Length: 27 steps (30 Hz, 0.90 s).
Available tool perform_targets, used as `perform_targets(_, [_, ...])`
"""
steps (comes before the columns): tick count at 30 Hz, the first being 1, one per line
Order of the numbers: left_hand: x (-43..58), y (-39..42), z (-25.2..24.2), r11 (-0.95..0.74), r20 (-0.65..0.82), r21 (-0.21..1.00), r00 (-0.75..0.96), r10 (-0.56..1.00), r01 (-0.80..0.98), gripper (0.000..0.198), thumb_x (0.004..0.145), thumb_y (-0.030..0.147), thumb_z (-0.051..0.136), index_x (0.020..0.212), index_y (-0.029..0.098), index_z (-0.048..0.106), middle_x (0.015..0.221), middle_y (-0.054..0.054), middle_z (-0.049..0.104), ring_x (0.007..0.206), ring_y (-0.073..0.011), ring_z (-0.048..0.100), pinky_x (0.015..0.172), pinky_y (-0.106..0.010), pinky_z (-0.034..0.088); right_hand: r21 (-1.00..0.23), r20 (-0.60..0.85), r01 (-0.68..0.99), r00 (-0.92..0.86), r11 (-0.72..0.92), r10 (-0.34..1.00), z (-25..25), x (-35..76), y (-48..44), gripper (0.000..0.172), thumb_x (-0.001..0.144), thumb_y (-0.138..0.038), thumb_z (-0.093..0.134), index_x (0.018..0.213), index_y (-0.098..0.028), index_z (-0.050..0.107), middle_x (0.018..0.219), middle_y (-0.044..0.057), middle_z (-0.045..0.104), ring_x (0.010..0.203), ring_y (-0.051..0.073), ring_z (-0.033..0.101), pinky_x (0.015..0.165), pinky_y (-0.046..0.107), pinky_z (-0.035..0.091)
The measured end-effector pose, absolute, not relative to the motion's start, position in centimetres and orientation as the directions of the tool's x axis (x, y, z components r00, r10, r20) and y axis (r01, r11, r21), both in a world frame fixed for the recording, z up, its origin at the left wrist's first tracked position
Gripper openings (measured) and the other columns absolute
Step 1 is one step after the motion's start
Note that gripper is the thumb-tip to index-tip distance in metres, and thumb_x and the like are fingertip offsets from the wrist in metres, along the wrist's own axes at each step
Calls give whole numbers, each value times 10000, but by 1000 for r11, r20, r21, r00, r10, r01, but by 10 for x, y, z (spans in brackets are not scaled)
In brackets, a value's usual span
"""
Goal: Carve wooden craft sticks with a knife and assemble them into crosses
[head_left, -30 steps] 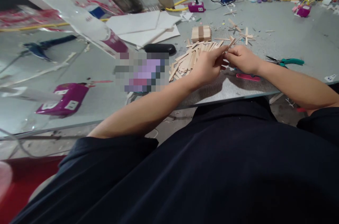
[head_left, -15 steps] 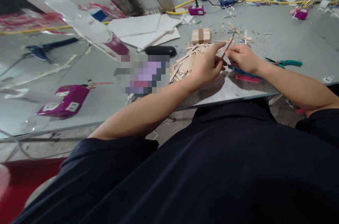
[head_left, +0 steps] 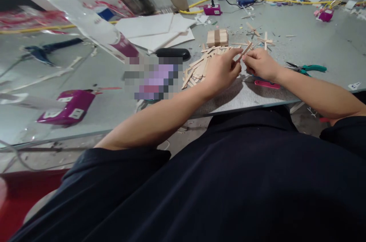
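My left hand [head_left: 223, 69] pinches a wooden craft stick [head_left: 246, 49] between thumb and fingers, with the stick tilted up and away from me. Close beside it, my right hand [head_left: 262, 63] has its fingertips pressed together near the stick. Whatever lies between those right fingertips is too small to make out. Under and behind my left hand spreads a heap of loose craft sticks [head_left: 199, 69]. A pink-handled tool [head_left: 267, 84] lies below my right hand, partly covering something blue. Teal-handled pliers [head_left: 310, 68] rest behind my right forearm.
Behind the heap stands a banded bundle of craft sticks [head_left: 217, 38]. Crossed sticks [head_left: 265, 40] lie farther right. A black case [head_left: 173, 54], a blurred-out phone-like object [head_left: 157, 80] and white sheets [head_left: 145, 28] are on the left. A purple power strip [head_left: 68, 108] sits near the table's front edge.
The stick in my left hand has dipped and leans lower. My right hand has shifted slightly left and down, its fingers more curled.
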<state>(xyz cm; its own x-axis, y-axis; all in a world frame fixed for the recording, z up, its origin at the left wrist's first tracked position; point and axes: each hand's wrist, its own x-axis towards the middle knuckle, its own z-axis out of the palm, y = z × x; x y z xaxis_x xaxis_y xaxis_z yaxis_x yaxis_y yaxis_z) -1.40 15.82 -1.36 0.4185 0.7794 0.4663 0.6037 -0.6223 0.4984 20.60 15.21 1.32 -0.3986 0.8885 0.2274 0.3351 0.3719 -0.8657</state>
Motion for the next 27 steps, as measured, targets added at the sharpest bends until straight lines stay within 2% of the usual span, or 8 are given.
perform_targets(4, [-10, 163, -9, -591, 473, 438, 385, 792, 678, 511, 1151, 287, 631, 1656, 252, 695, 1042, -52, 924, 1047, -271, 895, 1044, -460, 682, -881, 190, 339, -387, 331, 902, 13, 206, 155, 484, 1191, -299, 561, 711, -288, 505, 555, -30, 513, 543, 157, 429, 557, 321, 389])
perform_targets(8, [-13, 175, -10, -560, 450, 515, 351, 821, 649, 492, 1207, 359, 574, 1686, 270, 645, 1083, -35, 938, 1121, -259, 888, 1086, -475, 679, -902, 165, 322, -361, 289, 918, 17, 208, 156, 497, 1178, -279, 578, 690, -286, 486, 525, -34, 490, 530, 147, 426, 530, 299, 385])
perform_targets(11, [-17, 179, -15, -574, 435, 591, 376, 818, 567, 475, 1143, 364, 658, 1605, 267, 711, 1043, -52, 930, 1041, -277, 897, 1024, -455, 701, -890, 133, 362, -373, 276, 918, 22, 208, 151, 527, 1184, -275, 581, 664, -278, 496, 526, -14, 521, 534, 153, 441, 529, 316, 397])
perform_targets(15, [-22, 178, -15, -595, 425, 637, 420, 802, 491, 443, 1057, 294, 678, 1491, 268, 766, 885, -32, 884, 833, -249, 854, 952, -429, 708, -839, 76, 471, -396, 274, 915, 28, 208, 145, 539, 1234, -363, 553, 702, -276, 542, 561, 2, 564, 587, 157, 478, 601, 340, 466])
perform_targets(19, [-33, 182, -5, -602, 358, 580, 492, 793, 548, 397, 929, 239, 725, 1308, 266, 842, 799, -28, 838, 828, -259, 818, 961, -439, 691, -715, 69, 604, -443, 354, 894, 24, 211, 148, 573, 1213, -392, 618, 656, -266, 574, 587, 18, 586, 613, 181, 496, 695, 396, 472])
perform_targets(23, [-46, 195, 4, -599, 322, 494, 507, 799, 630, 301, 858, 237, 728, 1120, 251, 876, 786, -45, 815, 827, -264, 772, 922, -442, 669, -524, 190, 713, -435, 465, 880, 22, 220, 155, 564, 1128, -406, 800, 651, -287, 524, 601, 6, 478, 694, 232, 512, 812, 436, 493])
perform_targets(25, [-52, 202, 5, -591, 323, 442, 496, 806, 675, 288, 842, 235, 729, 1083, 239, 887, 804, -56, 812, 825, -264, 757, 930, -458, 652, -534, 252, 684, -432, 497, 866, 33, 223, 144, 511, 1080, -393, 851, 687, -289, 542, 650, 18, 501, 767, 265, 574, 873, 452, 526])
perform_targets(27, [-55, 206, 4, -569, 344, 416, 457, 821, 709, 282, 847, 232, 727, 1070, 244, 899, 817, -59, 804, 841, -273, 753, 950, -481, 632, -649, 290, 518, -509, 557, 811, 50, 222, 116, 355, 1092, -424, 810, 812, -273, 650, 780, 61, 655, 861, 293, 669, 916, 462, 582])
